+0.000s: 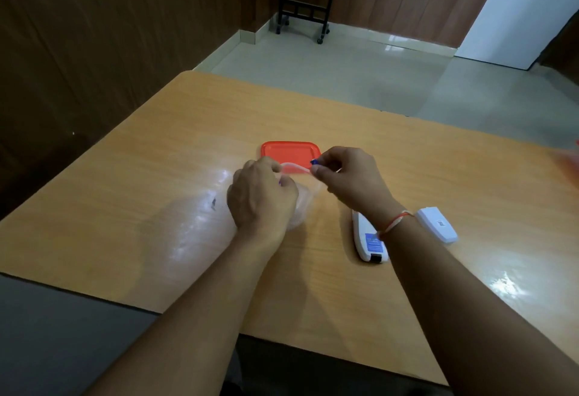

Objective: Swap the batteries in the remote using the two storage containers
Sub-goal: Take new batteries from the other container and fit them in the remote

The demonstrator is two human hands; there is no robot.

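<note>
Two hands over clear plastic container (pixel 300 204) just before orange lid (pixel 289 149): left hand (pixel 261 196) grips its rim, right hand (pixel 347 176) pinches small blue battery (pixel 314 162). Light, slick; hold mid-body.

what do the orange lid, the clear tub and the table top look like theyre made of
Orange lid: looks like opaque moulded plastic, matte, with a raised rim and rounded corners.
Clear tub: thin see-through plastic, probably; the table shows through its wall.
Table: wood-grain surface, likely glossy laminate rather than bare wood, since it throws bright window glare.
</note>
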